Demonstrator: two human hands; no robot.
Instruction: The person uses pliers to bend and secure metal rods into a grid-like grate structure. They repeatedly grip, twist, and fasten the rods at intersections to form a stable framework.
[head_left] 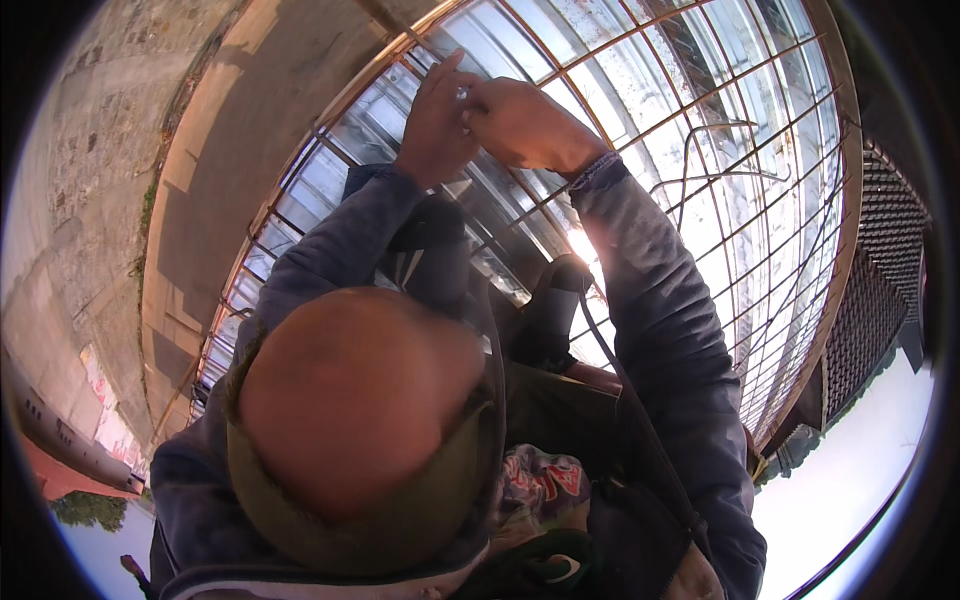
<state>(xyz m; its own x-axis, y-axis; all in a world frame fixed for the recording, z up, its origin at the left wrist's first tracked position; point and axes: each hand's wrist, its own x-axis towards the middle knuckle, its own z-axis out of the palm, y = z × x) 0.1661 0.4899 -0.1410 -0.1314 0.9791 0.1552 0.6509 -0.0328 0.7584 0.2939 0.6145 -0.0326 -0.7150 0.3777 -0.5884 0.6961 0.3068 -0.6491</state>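
My left hand (437,125) and my right hand (527,122) meet above the rusty steel bar grid (560,70), close to its left edge. The fingers of my right hand are closed in a pinch against the left hand's fingers. On the left, the fingers are bent together, the upper ones pointing up toward the grid's edge bar. A small shiny spot shows where the hands meet; whether it is a ring or a bit of wire I cannot make out. Under the grid lies shiny ribbed metal sheeting (385,130).
A bent steel rod (688,160) lies on the grid to the right. My boot (552,315) rests among the bars, and a dark strap (625,385) hangs past it. Beyond the left edge, far below, is a paved strip (240,130). Tiled roofs (875,290) stand at the right.
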